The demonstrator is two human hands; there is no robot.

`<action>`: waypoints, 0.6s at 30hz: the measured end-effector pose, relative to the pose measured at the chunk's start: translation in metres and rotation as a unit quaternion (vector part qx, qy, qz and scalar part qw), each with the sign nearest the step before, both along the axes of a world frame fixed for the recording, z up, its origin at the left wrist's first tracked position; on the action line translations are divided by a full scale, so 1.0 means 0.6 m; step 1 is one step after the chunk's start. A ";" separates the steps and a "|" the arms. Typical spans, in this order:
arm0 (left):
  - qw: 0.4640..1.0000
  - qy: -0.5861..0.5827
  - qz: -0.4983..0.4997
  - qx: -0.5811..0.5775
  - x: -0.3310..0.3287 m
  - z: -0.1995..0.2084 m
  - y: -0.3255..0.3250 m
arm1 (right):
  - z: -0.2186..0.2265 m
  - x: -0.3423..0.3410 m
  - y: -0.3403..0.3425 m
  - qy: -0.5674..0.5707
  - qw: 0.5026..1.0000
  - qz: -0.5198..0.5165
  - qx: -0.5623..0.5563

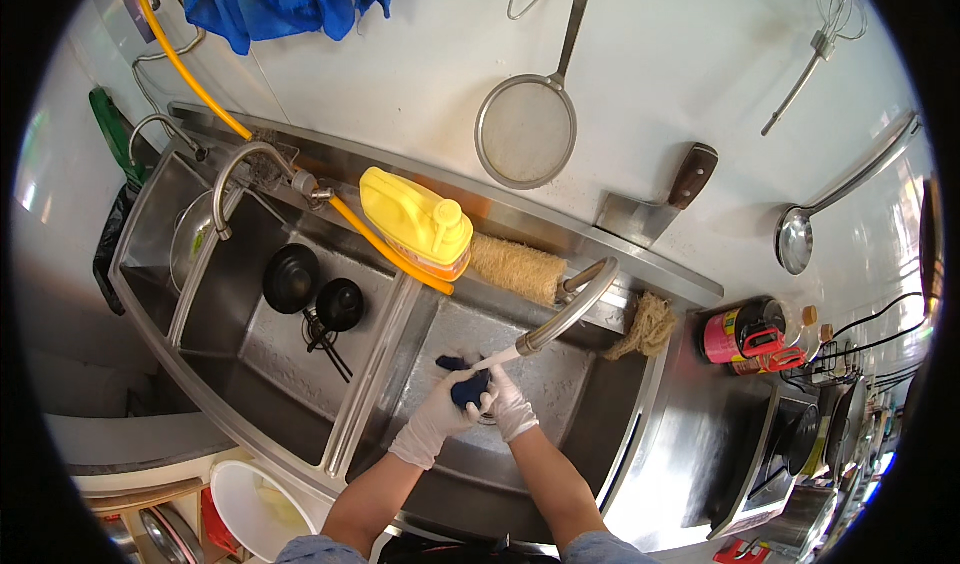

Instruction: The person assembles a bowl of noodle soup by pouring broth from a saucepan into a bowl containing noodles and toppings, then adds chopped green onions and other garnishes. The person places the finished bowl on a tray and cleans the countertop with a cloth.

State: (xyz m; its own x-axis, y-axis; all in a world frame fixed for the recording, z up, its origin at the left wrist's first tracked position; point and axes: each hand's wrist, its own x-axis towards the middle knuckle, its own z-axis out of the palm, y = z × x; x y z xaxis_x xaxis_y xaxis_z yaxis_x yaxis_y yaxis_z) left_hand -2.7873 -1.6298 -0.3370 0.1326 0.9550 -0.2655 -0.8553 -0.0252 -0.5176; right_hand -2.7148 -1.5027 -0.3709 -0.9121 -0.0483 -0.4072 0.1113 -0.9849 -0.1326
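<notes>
A dark blue cloth (pixel 468 389) is gripped by both hands, left (pixel 437 416) and right (pixel 510 407), under the tap (pixel 560 316); a yellow jug (pixel 418 222) stands behind.

The sink (pixel 600 434) is serving as the landmark. Inside its right basin, both hands (pixel 480 404) are meeting under the tap (pixel 570 309). Two lids (pixel 310 289) are lying in its left basin. A jug (pixel 418 222) is lying on its back ledge, a sponge (pixel 515 267) sitting just right of the jug.

Dark blue cloth (pixel 468 388), bunched into a wad, held between two white-gloved hands over the right basin of the steel sink (pixel 560 404), just under the tap's spout (pixel 545 336).
</notes>
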 end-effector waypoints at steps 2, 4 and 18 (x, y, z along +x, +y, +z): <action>1.000 0.015 0.003 -0.021 0.004 0.005 -0.001 | 0.038 -0.023 0.001 0.078 0.990 0.030 0.113; 0.997 0.073 -0.009 -0.031 0.005 0.018 -0.005 | 0.088 -0.037 0.009 0.007 0.981 0.078 0.177; 0.331 0.810 -0.309 -0.372 0.027 0.034 0.021 | 0.086 -0.070 -0.025 -0.175 0.892 0.043 0.415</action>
